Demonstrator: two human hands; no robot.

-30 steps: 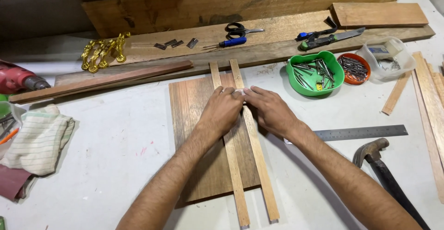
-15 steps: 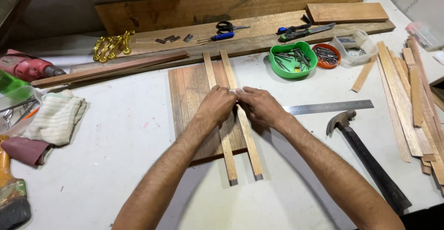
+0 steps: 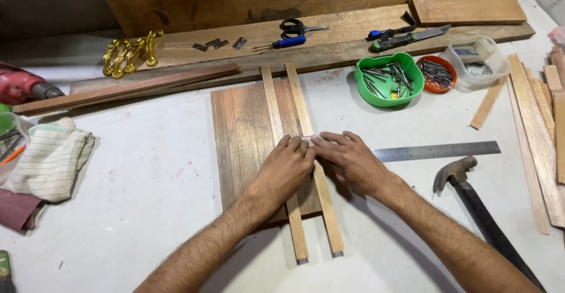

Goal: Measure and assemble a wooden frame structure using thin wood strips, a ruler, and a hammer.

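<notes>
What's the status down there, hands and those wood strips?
Left hand and right hand flat on two thin wood strips, pressing them onto dark board. Fingers meet between strips. Steel ruler, hammer lie clear, right.

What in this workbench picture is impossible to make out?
Head view only:
- What the fingertips pinch between the two strips: covered by the left hand and right hand.
- Red drill: cut off at the left edge.
- Clear tub contents: too small.

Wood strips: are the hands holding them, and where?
Not lifted. Left hand and right hand press on the two wood strips mid-length, fingertips meeting over them, on the dark board.
</notes>
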